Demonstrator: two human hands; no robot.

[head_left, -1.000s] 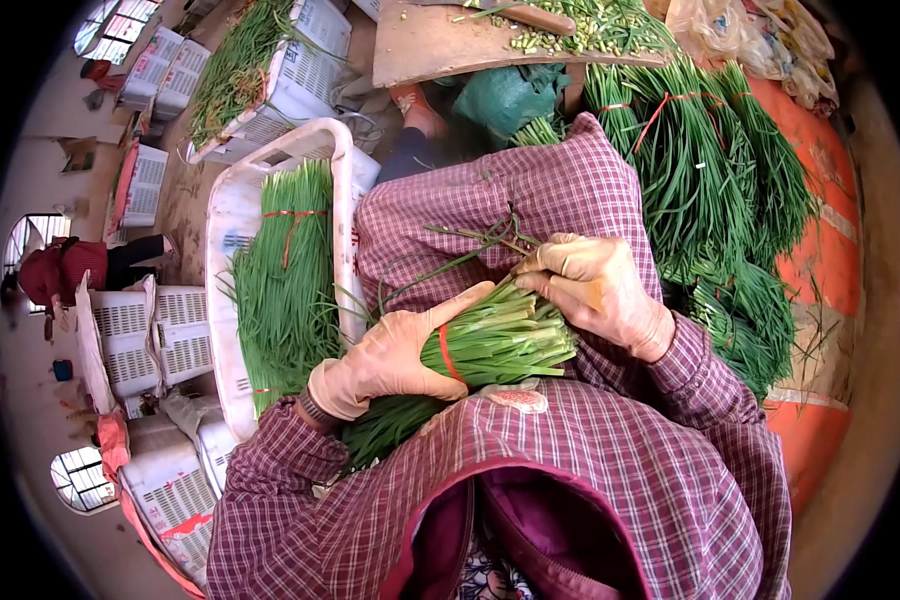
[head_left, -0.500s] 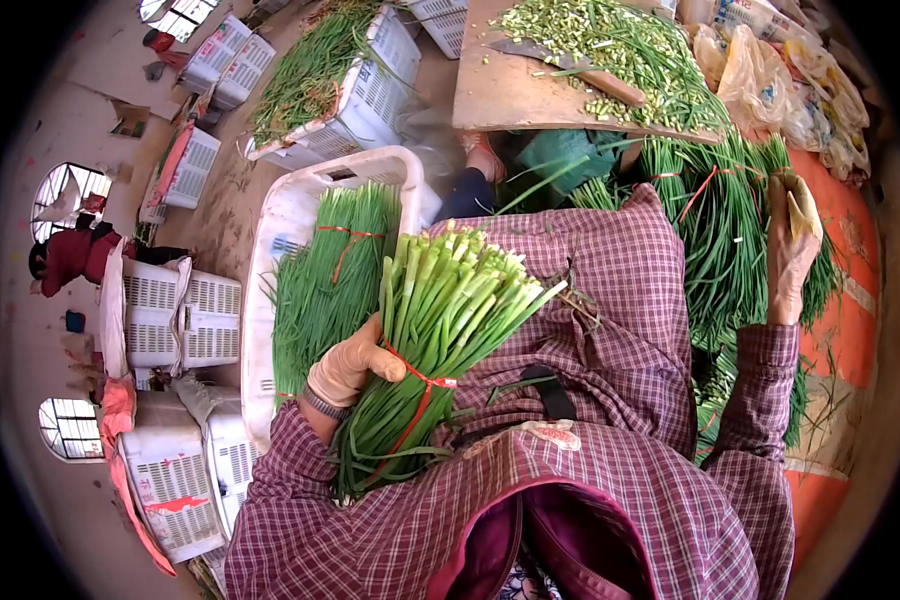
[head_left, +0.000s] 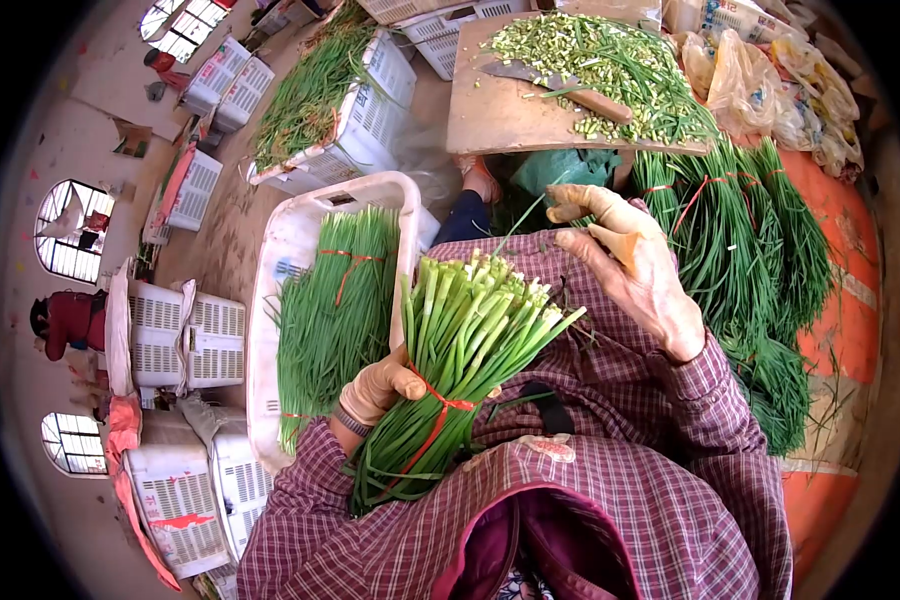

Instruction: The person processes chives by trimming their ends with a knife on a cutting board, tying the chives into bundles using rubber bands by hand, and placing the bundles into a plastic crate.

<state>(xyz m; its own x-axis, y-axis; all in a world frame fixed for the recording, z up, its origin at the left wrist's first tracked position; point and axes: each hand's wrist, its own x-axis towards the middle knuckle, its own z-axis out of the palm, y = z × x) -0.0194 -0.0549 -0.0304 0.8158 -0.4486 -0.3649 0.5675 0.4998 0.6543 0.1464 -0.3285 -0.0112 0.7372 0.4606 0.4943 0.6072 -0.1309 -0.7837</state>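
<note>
My left hand (head_left: 382,390), gloved, is wrapped round a bunch of green chives (head_left: 470,330). Its pale cut stems point up and away from me, and a red tie (head_left: 440,405) circles its middle. Over my lap, to the right of the stem ends, my right hand (head_left: 635,265) hangs with thumb and fingers apart, worn coverings on the fingers. Nothing shows in its grasp; a thin green strand runs close to the fingertips. Left of the bunch, a white plastic basket (head_left: 407,215) holds tied chives (head_left: 335,290).
More tied chives (head_left: 740,240) lie to the right on an orange surface (head_left: 825,345). Ahead, a wooden board (head_left: 470,115) carries a knife (head_left: 560,90) and chopped stem pieces. White crates (head_left: 185,325) stand at left, near a person in dark red (head_left: 73,322).
My right hand has come from the chives at far right to above my lap, its fingers spreading. The held bunch stays in my left hand, shifted slightly right in view.
</note>
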